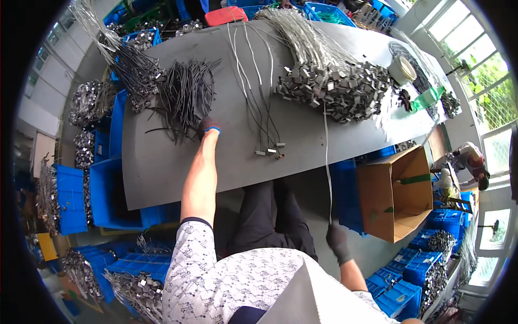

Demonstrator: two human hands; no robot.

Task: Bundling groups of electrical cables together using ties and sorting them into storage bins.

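Observation:
My left hand (208,128), in a dark glove with a blue cuff, rests at the near edge of a pile of thin black tubes (186,92). Its fingers look drawn together on the tubes; their tips are hard to make out. Low on the right, past the table's near edge, my gloved right hand (338,242) is closed on a pale cable (327,156). That cable runs taut from a heap of cables with metal block ends (340,89). Between the two piles, several separate cables (261,108) with black sections and small metal ends lie on the table.
The grey table (162,183) curves in front of me. An open cardboard box (377,200) and blue crates (110,189) stand around it. A red object (225,15) lies at the far edge, a green bottle (429,99) at right. Another person (468,162) is at far right.

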